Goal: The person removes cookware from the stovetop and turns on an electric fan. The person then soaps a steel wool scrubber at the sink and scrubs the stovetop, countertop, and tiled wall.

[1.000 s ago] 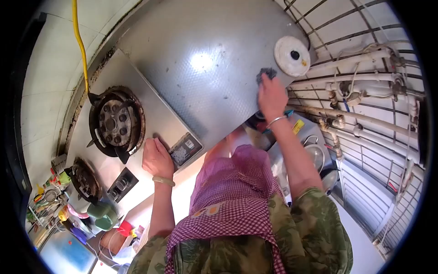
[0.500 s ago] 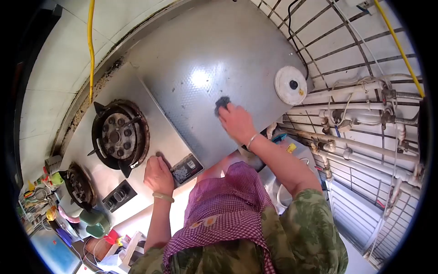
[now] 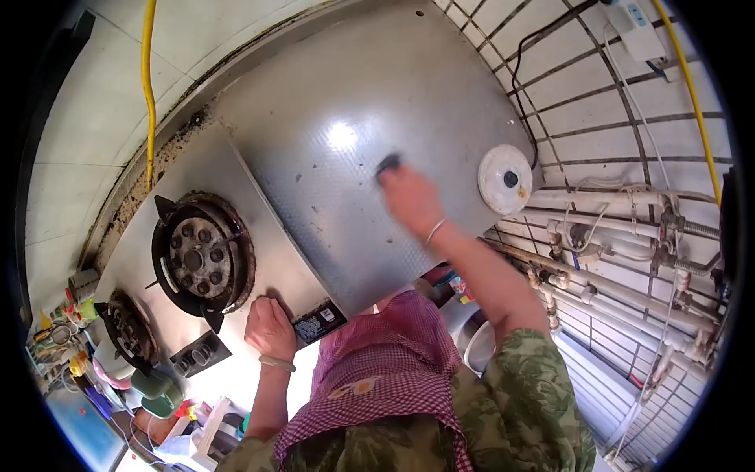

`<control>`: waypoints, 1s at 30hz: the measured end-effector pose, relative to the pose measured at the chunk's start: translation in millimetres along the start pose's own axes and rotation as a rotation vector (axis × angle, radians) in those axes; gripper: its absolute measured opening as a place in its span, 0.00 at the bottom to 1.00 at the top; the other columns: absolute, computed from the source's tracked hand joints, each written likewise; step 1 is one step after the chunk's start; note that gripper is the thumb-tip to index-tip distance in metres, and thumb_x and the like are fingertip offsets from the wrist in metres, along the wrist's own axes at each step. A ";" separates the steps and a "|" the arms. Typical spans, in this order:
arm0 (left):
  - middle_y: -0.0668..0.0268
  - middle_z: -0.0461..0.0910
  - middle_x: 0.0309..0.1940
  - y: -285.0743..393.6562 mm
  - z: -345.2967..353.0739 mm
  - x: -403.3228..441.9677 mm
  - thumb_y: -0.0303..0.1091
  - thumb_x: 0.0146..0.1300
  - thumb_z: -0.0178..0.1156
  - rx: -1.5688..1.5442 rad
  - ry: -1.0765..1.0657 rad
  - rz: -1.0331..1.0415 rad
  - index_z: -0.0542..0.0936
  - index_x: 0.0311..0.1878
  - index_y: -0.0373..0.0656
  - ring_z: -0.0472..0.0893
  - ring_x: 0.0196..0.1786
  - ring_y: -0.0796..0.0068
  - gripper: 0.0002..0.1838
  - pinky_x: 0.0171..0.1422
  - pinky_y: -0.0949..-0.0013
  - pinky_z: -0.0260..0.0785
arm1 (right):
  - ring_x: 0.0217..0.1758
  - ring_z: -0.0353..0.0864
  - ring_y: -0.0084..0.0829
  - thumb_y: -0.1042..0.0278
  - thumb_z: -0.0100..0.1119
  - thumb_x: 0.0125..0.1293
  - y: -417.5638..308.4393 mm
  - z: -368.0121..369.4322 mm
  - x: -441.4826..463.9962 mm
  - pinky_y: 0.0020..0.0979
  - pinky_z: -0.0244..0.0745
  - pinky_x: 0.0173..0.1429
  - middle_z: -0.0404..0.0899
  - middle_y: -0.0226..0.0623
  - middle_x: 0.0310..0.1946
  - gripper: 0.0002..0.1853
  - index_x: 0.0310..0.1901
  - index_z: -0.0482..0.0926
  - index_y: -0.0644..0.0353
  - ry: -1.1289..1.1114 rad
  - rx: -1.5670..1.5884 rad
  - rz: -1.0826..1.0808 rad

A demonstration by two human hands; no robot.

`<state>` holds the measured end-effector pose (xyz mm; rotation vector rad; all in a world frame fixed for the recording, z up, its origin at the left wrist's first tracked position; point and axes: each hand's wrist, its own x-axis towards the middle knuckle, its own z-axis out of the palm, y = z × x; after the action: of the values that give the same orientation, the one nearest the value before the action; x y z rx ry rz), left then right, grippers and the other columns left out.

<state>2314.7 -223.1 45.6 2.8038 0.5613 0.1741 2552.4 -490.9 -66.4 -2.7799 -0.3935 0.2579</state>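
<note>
A metal tabletop (image 3: 425, 86) with a dimpled sheen fills the middle and far part of the scene, running to the tiled wall on the right. Along its left side sits the stove (image 3: 267, 263), a flat metal plate. At the near edge is a person in a purple checked apron (image 3: 373, 354). The right arm (image 3: 495, 287), in a patterned green sleeve, stretches far and leftward over the tabletop, its elbow bent out to the right. The left arm (image 3: 269, 405) reaches nearly straight away from the body.

The larger burner (image 3: 197, 256) stands on the stove, and a smaller burner (image 3: 130, 330) lies nearer and further left. A round white lid (image 3: 495, 185) with a dark knob rests at the right edge of the tabletop.

The right hand (image 3: 410, 197) is blurred, back upward, fingers pointing far and left; its grip is clamped on a dark scrubber. The left hand (image 3: 270, 329) rests at the near edge of the stove, knuckles up, fingers curled in; their undersides are hidden, so I cannot tell whether that grip is closed or holds anything. Just right of it is a black label (image 3: 318, 322).

The scrubber (image 3: 388, 164) is under the right fingertips, around the middle of the tabletop, well left of the lid. A thin bracelet (image 3: 435, 230) circles the right wrist, and a pale bangle (image 3: 278, 363) the left.
</note>
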 end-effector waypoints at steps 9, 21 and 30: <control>0.56 0.79 0.33 -14.1 6.3 -3.8 0.31 0.65 0.56 -0.018 -0.022 -0.008 0.73 0.35 0.41 0.79 0.33 0.50 0.05 0.35 0.53 0.73 | 0.36 0.81 0.48 0.64 0.53 0.64 -73.1 -44.4 17.4 0.50 0.77 0.38 0.78 0.47 0.34 0.08 0.42 0.76 0.55 -0.219 -0.234 -0.291; 0.56 0.77 0.29 -17.4 4.6 -0.6 0.31 0.60 0.60 -0.063 -0.077 -0.055 0.74 0.32 0.43 0.79 0.31 0.52 0.06 0.33 0.53 0.72 | 0.45 0.81 0.51 0.62 0.48 0.69 -92.9 -20.2 175.1 0.51 0.76 0.45 0.81 0.48 0.40 0.11 0.42 0.77 0.56 -0.068 -0.083 -0.129; 0.55 0.79 0.30 -35.1 16.7 -23.0 0.31 0.57 0.62 -0.009 -0.191 -0.080 0.74 0.34 0.43 0.80 0.29 0.51 0.06 0.32 0.52 0.72 | 0.43 0.75 0.44 0.70 0.58 0.58 -217.5 54.5 296.2 0.42 0.78 0.43 0.74 0.38 0.39 0.08 0.41 0.79 0.52 0.358 0.041 -0.443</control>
<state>2283.8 -205.1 17.9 2.7434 0.6223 -0.1055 2768.6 -189.3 -82.9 -2.5377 -0.8707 -0.3257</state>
